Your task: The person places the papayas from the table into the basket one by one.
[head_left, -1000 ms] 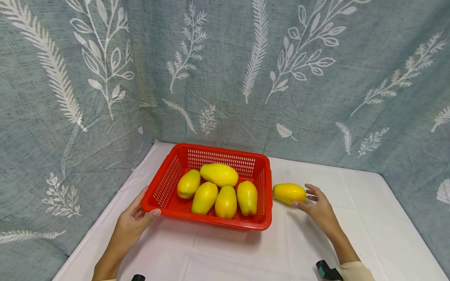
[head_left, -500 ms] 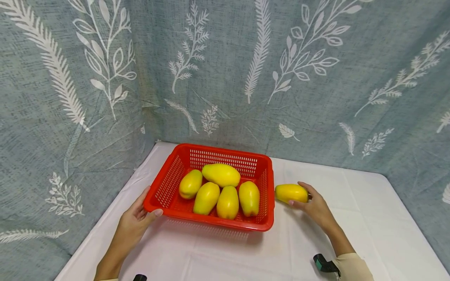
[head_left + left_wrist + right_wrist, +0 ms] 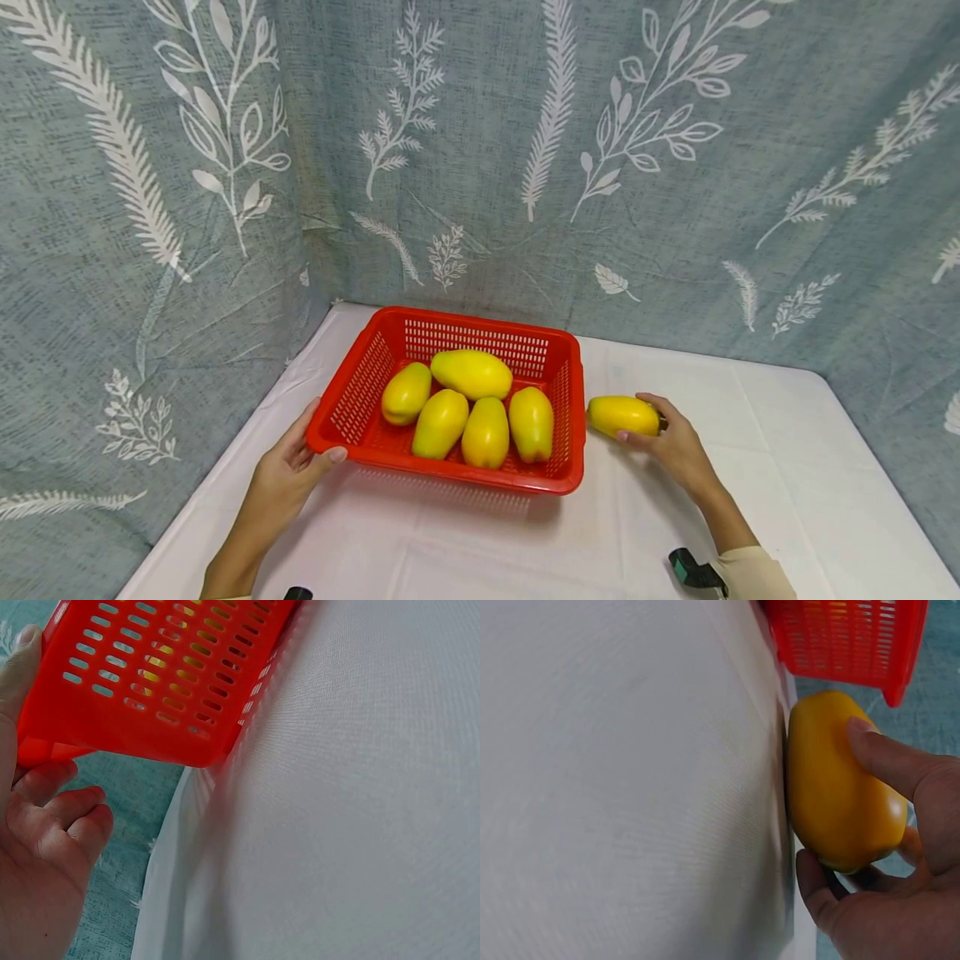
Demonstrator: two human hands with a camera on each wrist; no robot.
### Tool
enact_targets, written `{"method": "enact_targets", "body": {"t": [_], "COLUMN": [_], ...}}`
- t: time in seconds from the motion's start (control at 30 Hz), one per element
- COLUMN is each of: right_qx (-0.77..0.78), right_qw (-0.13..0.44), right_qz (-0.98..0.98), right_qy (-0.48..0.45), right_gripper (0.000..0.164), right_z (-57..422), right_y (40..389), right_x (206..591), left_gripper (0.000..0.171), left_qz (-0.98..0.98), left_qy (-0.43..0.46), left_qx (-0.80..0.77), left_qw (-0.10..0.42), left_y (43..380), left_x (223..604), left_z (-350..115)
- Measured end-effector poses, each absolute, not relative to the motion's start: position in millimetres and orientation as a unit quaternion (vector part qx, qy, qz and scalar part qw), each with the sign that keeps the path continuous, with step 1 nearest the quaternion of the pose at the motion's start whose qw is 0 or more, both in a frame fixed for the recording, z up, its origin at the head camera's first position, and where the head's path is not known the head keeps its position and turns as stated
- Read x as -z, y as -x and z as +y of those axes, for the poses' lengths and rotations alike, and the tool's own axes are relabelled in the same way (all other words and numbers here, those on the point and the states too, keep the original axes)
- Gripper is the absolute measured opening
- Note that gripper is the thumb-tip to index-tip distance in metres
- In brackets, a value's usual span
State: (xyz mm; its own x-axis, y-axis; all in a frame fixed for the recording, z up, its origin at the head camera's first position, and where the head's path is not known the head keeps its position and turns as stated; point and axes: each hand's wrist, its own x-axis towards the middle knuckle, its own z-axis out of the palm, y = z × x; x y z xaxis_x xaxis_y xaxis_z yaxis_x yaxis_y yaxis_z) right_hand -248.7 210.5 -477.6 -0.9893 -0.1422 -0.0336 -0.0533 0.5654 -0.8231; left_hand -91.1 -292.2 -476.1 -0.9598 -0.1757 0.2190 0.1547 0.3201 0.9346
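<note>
A red plastic basket [image 3: 450, 477] with slotted walls holds several yellow-green papayas [image 3: 470, 374]. At its near left corner, my left hand [image 3: 279, 490] grips the rim, thumb on top and fingers curled underneath. The left wrist view shows that thumb [image 3: 21, 664] against the rim and the fingers below it. Just right of the basket, another papaya [image 3: 621, 415] lies on its side on the white cloth. My right hand [image 3: 678, 446] holds this papaya by its right end. In the right wrist view the thumb [image 3: 889, 754] presses its side while the other fingers wrap round the end, partly hidden.
A white cloth [image 3: 480, 550] covers the table. Blue-green curtains [image 3: 480, 250] with white leaf prints stand along the back and both sides. A small black device [image 3: 693, 571] sits by the right sleeve [image 3: 753, 573].
My right hand has moved left onto the papaya, its thumb and fingers closing round the right end. The left hand keeps its grip on the basket, which has stayed in place.
</note>
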Motion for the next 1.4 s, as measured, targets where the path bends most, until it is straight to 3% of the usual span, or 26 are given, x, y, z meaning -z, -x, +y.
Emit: {"method": "enact_targets", "body": {"t": [0.57,1.4], "right_qx": [0.452,0.469], "right_qw": [0.025,-0.030], "right_qz": [0.890,0.878], "right_qy": [0.065,0.094], "right_gripper": [0.083,0.083], "right_z": [216.1,215.7], "right_y": [237.2,219.4], "right_x": [470.8,428.0], "left_gripper": [0.086,0.086], "left_qz": [-0.794,-0.802], "left_qy": [-0.002,-0.005], "left_qx": [0.592,0.580], "left_qw": [0.139,0.143], "left_y": [91.2,90.7], "left_x": [475.8,476.1], "left_z": [-292.5,-292.3]}}
